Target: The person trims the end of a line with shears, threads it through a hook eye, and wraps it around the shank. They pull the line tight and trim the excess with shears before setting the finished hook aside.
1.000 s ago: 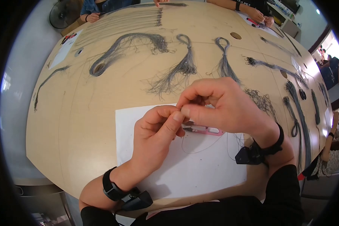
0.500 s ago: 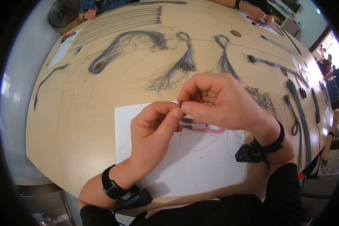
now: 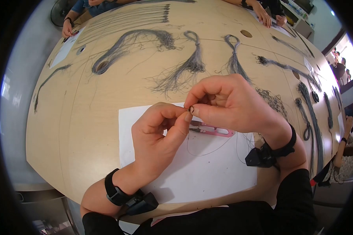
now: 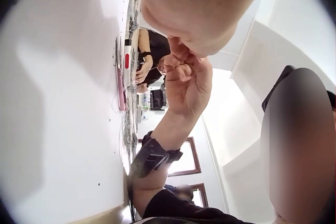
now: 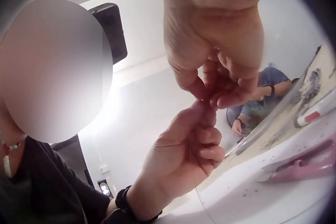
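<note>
Over the paper [image 3: 213, 168], left hand [image 3: 157, 135] and right hand [image 3: 225, 105] pinch a loop [image 3: 191, 109], probably steadying it. Scissors [image 3: 207, 129] lie on the paper, presumably handy.

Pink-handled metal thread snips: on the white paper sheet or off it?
On it. Head view: the pink-handled snips lie on the white sheet; neither left hand nor right hand grips them.

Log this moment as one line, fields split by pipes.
left hand: pinching at dark loop | right hand: pinching at same loop | snips: on paper, unheld
</note>
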